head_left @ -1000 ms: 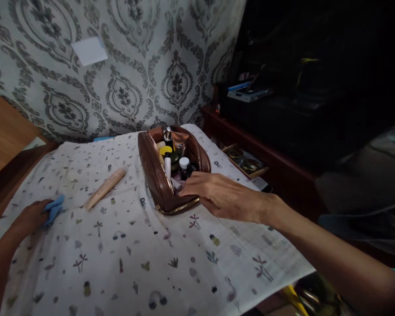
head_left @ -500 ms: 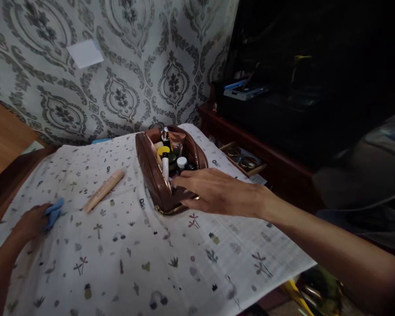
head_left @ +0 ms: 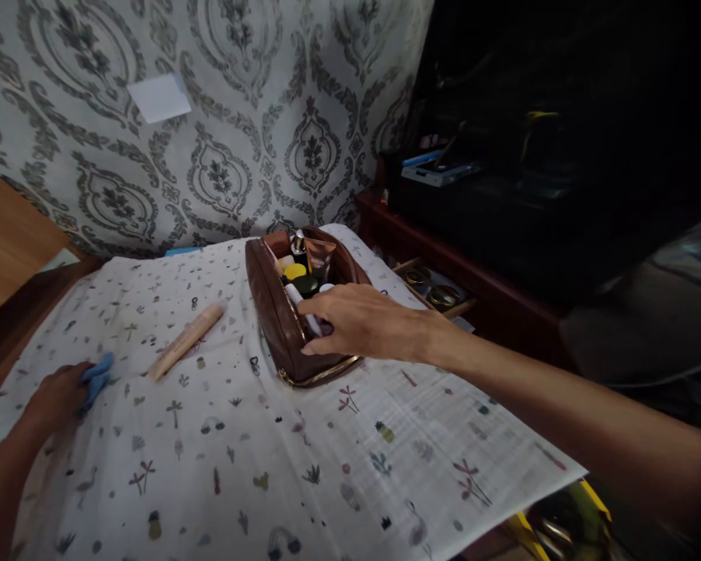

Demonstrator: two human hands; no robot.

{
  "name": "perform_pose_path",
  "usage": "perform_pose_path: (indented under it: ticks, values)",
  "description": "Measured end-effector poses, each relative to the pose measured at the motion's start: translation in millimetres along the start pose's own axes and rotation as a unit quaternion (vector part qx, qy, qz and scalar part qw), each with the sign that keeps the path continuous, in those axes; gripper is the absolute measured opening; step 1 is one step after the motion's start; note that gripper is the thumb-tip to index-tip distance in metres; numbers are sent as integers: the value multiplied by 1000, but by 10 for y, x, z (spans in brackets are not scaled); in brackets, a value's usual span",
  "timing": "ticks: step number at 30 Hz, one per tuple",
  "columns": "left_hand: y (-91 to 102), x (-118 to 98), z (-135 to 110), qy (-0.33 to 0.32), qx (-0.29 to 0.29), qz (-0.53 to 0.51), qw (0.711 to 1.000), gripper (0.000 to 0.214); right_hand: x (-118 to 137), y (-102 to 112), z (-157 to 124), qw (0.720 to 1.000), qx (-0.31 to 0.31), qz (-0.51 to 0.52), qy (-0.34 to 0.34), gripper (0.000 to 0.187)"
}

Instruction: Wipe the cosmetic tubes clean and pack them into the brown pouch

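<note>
An unzipped brown makeup bag (head_left: 269, 312) stands on the patterned cloth, packed with cosmetics. My right hand (head_left: 356, 321) reaches into its near end, fingers closed around a slim white tube (head_left: 295, 296) that leans out between them; the fingertips are partly hidden. Beyond it in the bag are a yellow-lidded jar (head_left: 294, 271), a dark round lid (head_left: 305, 286) and a brown squeeze tube (head_left: 320, 257). At the left, my left hand (head_left: 58, 393) rests low over the table, closed on a blue cloth (head_left: 97, 380). A beige cosmetic tube (head_left: 187, 341) lies between that hand and the bag.
A white cloth with small prints (head_left: 257, 483) covers the table. To the right, an open drawer (head_left: 441, 292) holds gold-coloured round items beneath a dark red cabinet (head_left: 473, 288). A wooden panel (head_left: 12, 241) stands at the left, and patterned wallpaper (head_left: 222, 171) rises behind.
My right hand has moved left and deeper over the bag, its fingers closing on the white tube, which now tilts. My left hand stays put with the blue cloth. The view has shifted slightly.
</note>
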State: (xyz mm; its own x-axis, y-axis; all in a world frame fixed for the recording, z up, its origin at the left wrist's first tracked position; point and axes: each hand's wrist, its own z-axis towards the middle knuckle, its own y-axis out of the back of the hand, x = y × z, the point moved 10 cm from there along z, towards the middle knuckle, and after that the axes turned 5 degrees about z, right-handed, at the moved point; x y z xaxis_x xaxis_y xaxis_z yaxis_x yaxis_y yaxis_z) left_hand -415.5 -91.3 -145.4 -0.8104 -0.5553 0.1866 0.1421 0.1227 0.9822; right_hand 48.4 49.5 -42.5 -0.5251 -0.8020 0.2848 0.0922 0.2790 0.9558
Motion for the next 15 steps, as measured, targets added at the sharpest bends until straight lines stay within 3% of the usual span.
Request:
perform_pose_path:
  ticks: [3, 9, 15]
  values:
    - [-32, -12, -13, 4, 27, 20, 999, 48, -27, 10, -39, 1000, -22, -2, -3, 29]
    - [-13, -4, -20, -3, 0, 33, 999, 48, -16, -17, -99, 998, 18, -44, -35, 34]
    - [-66, 19, -7, -4, 16, 39, 999, 52, 51, -30, -110, 995, 48, -83, -33, 41]
